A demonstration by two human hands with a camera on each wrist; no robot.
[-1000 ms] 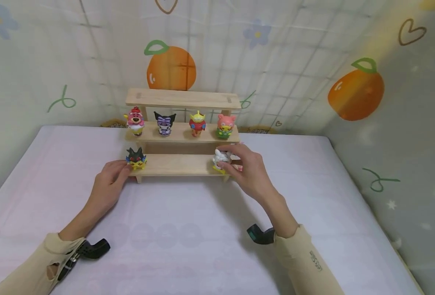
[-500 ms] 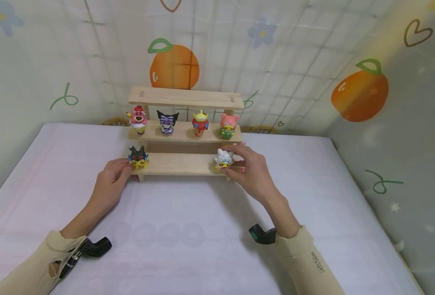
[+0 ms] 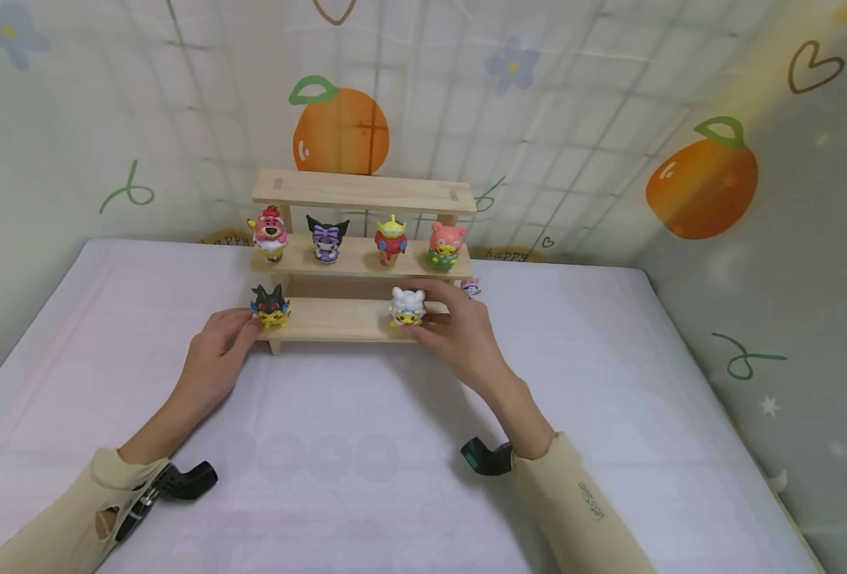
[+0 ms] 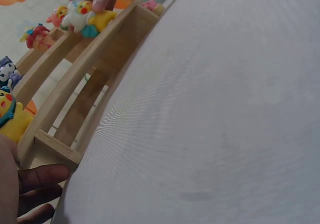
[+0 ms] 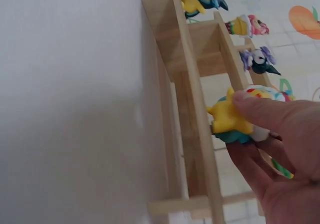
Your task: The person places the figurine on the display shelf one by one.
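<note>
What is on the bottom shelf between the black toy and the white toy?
Only bare wood lies between the black toy and the white toy on the bottom shelf, in the head view.

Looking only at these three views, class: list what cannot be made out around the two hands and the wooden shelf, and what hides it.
- Left hand: the head view shows only its back; whether the fingertips touch the black-eared figure is hidden.
- Small pink figure: behind the shelf, mostly hidden by the right hand, too small.
- Left wrist view: left fingers cut off by the edge.
- White figure: its face is covered by the fingers.
</note>
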